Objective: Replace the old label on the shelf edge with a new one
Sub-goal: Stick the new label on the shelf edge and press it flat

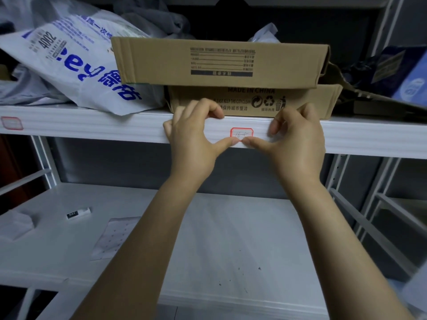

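The left hand (191, 137) hooks its curled fingers over the top of the white metal shelf edge (92, 125), thumb stretched beneath, and the right hand (298, 139) mirrors it, fingers curled against the edge's front. The two thumb tips meet at the lower rim of the small white paper label with a red border (241, 133) — touching it — so the label sits between the hands, stuck to the edge's front, just below the stacked brown cardboard boxes (219, 63).
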